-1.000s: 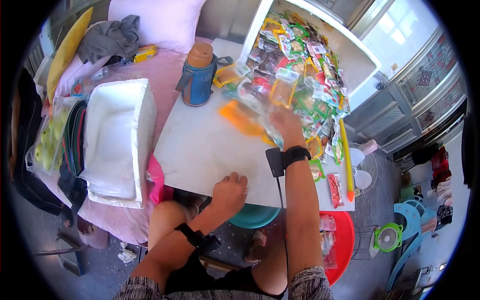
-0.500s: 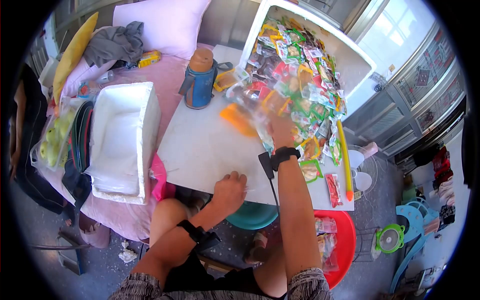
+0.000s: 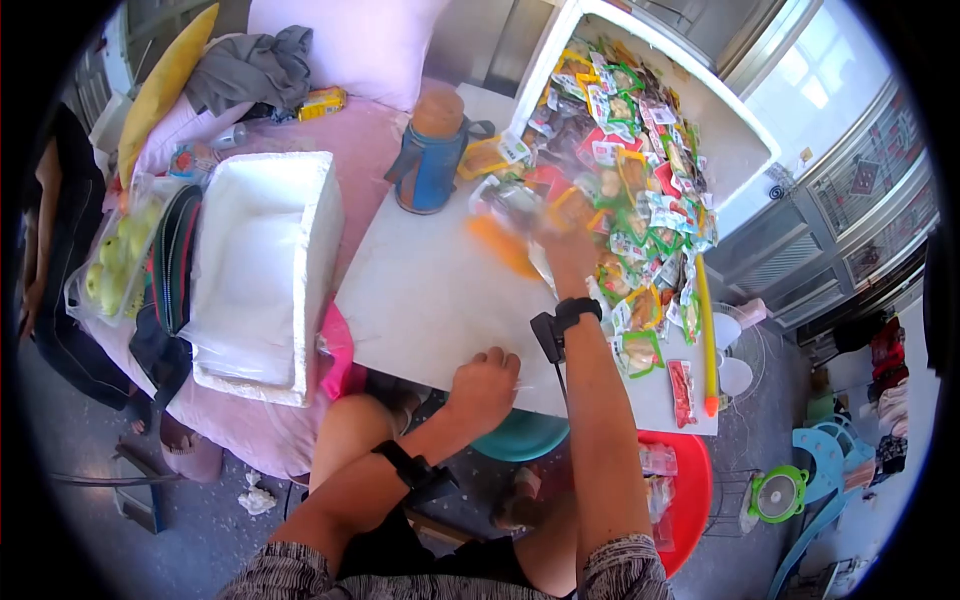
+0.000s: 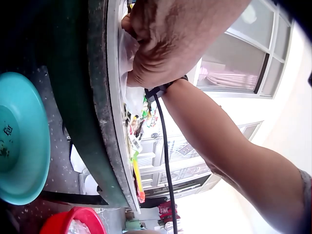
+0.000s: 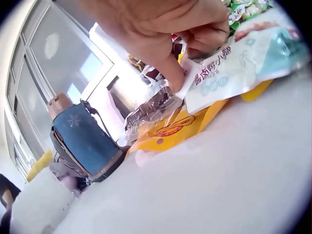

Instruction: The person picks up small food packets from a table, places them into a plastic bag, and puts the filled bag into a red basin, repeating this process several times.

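My left hand (image 3: pixel 484 390) is at the table's near edge with its fingers curled, gripping thin clear plastic (image 4: pixel 127 56) that shows beside the fingers in the left wrist view. My right hand (image 3: pixel 568 252) reaches to the front of a heap of small snack packets (image 3: pixel 655 205). In the right wrist view its thumb and fingers pinch the end of a white packet (image 5: pixel 234 70) with printed characters. Just below that lies an orange packet (image 5: pixel 195 119), blurred in the head view, and a dark-filled clear packet (image 5: pixel 151 109) sits by the thumb.
A white foam box (image 3: pixel 745 150) lies tipped behind the heap. A blue-sleeved flask (image 3: pixel 428 170) stands at the table's far left. Left of the table is another foam box (image 3: pixel 250 250); below are a teal basin (image 3: pixel 520 438) and a red tub (image 3: pixel 695 500). A yellow stick (image 3: pixel 706 330) lies right.
The view has shifted a little, moving the scene to the right. My right hand stays at the front of the heap, and the blurred orange packet has changed its slant. My left hand keeps its place.
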Motion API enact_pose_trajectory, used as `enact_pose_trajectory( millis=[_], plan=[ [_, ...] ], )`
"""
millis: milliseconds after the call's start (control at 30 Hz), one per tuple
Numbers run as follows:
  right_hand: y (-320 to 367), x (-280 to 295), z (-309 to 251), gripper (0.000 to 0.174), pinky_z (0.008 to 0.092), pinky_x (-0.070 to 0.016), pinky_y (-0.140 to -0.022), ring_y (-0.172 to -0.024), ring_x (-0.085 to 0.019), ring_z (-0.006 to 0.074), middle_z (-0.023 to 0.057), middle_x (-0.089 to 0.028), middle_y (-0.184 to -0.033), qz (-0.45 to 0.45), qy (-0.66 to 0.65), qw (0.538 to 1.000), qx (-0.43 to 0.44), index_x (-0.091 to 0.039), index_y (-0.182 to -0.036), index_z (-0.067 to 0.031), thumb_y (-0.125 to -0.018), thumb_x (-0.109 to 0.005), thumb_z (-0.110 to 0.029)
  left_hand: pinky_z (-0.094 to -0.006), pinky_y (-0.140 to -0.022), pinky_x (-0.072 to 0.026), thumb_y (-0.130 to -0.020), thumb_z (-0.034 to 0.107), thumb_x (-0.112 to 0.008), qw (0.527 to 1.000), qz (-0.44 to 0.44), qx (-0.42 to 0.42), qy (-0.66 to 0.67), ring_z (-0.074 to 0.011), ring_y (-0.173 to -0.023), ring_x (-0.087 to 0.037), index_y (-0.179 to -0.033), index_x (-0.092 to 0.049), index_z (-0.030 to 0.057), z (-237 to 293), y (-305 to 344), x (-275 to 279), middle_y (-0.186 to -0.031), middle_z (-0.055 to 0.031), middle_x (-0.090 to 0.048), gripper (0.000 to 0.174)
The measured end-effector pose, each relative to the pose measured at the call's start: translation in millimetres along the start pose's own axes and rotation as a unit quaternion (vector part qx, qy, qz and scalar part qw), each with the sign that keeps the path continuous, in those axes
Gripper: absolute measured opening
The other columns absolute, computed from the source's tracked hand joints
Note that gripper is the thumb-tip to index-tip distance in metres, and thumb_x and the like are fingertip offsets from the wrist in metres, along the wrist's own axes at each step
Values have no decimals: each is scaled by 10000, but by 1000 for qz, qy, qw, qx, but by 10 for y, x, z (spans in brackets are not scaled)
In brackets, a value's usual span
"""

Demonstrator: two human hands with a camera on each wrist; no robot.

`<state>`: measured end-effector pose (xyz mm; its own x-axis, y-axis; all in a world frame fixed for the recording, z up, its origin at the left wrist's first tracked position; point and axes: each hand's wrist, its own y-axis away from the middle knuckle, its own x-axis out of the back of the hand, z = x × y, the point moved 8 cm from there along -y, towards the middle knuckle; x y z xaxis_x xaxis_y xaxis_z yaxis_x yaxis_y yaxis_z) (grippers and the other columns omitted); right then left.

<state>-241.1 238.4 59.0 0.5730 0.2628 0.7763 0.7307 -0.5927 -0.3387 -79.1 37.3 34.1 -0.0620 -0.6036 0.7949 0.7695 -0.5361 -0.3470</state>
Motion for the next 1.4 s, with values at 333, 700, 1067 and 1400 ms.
enact_pose_trajectory(
  millis=[333, 700, 1067, 1400],
  plan=[
    [113, -121, -100, 121, 270, -428, -503, -559, -549, 140, 41, -577, -612, -107, -270, 940, 179, -609, -705, -18, -703, -699, -100, -426, -579, -501, -718, 142, -689, 1000, -2, 3, 4, -333, -719, -607, -883, -542, 52, -5, 9, -10, -817, -137, -553, 239],
    [1643, 1377, 667, 121, 239, -432, -460, -568, -523, 124, 78, -602, -791, -210, -658, 688, -223, -555, -939, -2, -824, -561, -40, -456, -660, -475, -728, 149, -655, 992, -40, -33, 119, -378, -750, -589, -837, -587, 27, -118, -19, 9, -791, -177, -575, 177],
    [2413, 1536, 1246, 47, 252, -460, -414, -503, -545, 148, 105, -603, -719, -180, -616, 730, -236, -514, -835, -16, -822, -558, -27, -357, -598, -462, -768, 46, -641, 977, 4, -70, 202, -264, -634, -569, -1005, -656, 30, -174, -4, 73, -766, -136, -576, 238],
    [2622, 1152, 1060, 53, 287, -548, -548, -657, -621, 164, 101, -631, -821, -114, -689, 673, -242, -510, -885, -50, -875, -561, -40, -397, -575, -481, -794, 57, -623, 991, 87, -98, 37, -311, -689, -583, -1076, -628, 44, 228, 56, 210, -772, -122, -534, 283]
  ],
)
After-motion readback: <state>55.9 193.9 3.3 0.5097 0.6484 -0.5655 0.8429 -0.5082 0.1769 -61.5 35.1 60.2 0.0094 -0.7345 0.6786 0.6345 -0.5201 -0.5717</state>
